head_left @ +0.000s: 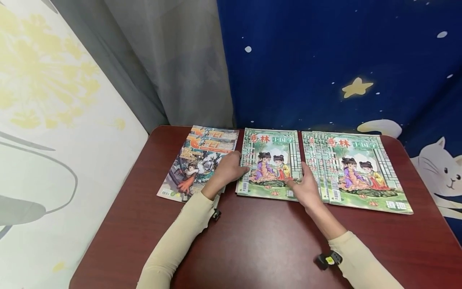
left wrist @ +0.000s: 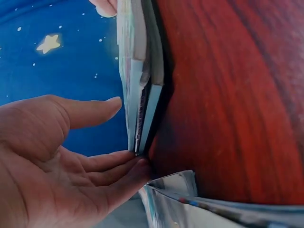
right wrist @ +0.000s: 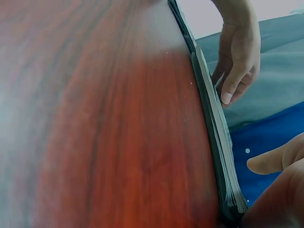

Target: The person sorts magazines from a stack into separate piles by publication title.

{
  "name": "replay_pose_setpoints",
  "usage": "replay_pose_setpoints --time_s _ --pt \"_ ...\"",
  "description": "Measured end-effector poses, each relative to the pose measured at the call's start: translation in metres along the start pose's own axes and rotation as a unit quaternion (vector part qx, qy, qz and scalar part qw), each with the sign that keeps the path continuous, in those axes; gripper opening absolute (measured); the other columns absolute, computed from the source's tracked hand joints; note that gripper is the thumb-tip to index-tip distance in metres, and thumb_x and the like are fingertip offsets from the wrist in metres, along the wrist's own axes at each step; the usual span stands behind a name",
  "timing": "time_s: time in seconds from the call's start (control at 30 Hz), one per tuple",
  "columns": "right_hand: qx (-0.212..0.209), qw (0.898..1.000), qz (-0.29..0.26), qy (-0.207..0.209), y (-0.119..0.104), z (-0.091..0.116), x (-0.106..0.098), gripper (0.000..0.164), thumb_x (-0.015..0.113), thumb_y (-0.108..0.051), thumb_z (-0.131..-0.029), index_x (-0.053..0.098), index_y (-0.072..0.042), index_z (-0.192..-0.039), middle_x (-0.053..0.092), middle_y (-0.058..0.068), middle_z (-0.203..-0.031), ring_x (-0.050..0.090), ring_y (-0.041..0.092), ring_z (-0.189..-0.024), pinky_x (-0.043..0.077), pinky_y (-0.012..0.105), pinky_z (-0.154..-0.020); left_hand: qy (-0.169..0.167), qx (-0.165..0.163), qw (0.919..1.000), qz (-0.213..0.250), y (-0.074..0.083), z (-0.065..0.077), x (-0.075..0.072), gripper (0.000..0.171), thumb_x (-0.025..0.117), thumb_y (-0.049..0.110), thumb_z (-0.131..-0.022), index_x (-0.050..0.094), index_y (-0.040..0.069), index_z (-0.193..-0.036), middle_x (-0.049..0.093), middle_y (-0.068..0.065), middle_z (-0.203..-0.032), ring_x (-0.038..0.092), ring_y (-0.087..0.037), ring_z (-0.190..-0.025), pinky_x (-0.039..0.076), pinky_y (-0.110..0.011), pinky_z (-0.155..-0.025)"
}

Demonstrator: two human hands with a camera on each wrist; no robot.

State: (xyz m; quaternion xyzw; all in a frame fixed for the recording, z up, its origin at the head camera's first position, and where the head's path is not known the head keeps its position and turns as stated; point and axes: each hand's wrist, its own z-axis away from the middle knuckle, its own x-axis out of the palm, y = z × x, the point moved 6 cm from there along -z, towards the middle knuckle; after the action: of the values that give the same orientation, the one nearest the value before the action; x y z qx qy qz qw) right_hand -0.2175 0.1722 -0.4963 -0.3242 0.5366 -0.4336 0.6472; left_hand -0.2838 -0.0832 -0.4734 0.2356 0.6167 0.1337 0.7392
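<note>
A small stack of green-covered magazines (head_left: pixel 268 144) lies in the middle of the table, its cover showing two cartoon figures. My left hand (head_left: pixel 228 169) is at the stack's left side. In the left wrist view its straight fingertips (left wrist: pixel 137 164) touch the spine edges, while the thumb stays off the cover. On the opposite side, my right hand (head_left: pixel 306 186) is at the right edge, thumb over the lower right corner. The right wrist view shows that thumb (right wrist: pixel 268 161) apart from the cover; its other fingers are mostly hidden.
To the left lie overlapping comic magazines (head_left: pixel 191 172) with an orange title. More green magazines (head_left: pixel 361 172) are fanned out on the right. The dark red table (head_left: pixel 267 241) ends at a grey curtain (head_left: pixel 187 60) and a blue starry one (head_left: pixel 306 60).
</note>
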Motion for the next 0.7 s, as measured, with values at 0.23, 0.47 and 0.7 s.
replay_pose_setpoints --time_s 0.23,0.47,0.7 --pt "-0.003 1.000 0.008 0.003 -0.004 0.005 -0.004 0.094 0.065 -0.016 -0.103 0.001 -0.011 -0.171 0.007 0.016 -0.179 0.010 0.043 -0.164 0.015 0.063 -0.131 0.002 -0.003 0.9997 0.024 0.000 -0.002 0.003 0.067 0.078 0.036 -0.096 0.057 -0.004 -0.146 0.070 -0.021 -0.127 0.071 -0.036 -0.108 0.058 -0.050 -0.097" --pt "-0.028 0.998 -0.054 0.022 -0.013 0.008 -0.009 0.079 0.054 -0.004 -0.106 0.010 -0.008 -0.171 0.015 0.016 -0.178 0.018 0.040 -0.164 0.023 0.056 -0.131 0.016 0.016 0.9992 0.032 0.012 0.003 0.002 0.066 0.078 0.036 -0.095 0.059 -0.007 -0.142 0.062 -0.022 -0.144 0.060 -0.037 -0.133 0.050 -0.049 -0.113" --pt "0.011 0.985 -0.175 -0.003 -0.012 0.002 -0.007 0.069 0.046 0.004 -0.105 0.018 -0.002 -0.168 0.025 0.020 -0.174 0.028 0.036 -0.161 0.030 0.046 -0.131 -0.056 0.032 0.9930 0.099 0.037 0.010 0.013 0.075 0.067 0.047 -0.101 0.049 -0.003 -0.154 0.050 -0.020 -0.160 0.047 -0.035 -0.150 0.043 -0.048 -0.121"
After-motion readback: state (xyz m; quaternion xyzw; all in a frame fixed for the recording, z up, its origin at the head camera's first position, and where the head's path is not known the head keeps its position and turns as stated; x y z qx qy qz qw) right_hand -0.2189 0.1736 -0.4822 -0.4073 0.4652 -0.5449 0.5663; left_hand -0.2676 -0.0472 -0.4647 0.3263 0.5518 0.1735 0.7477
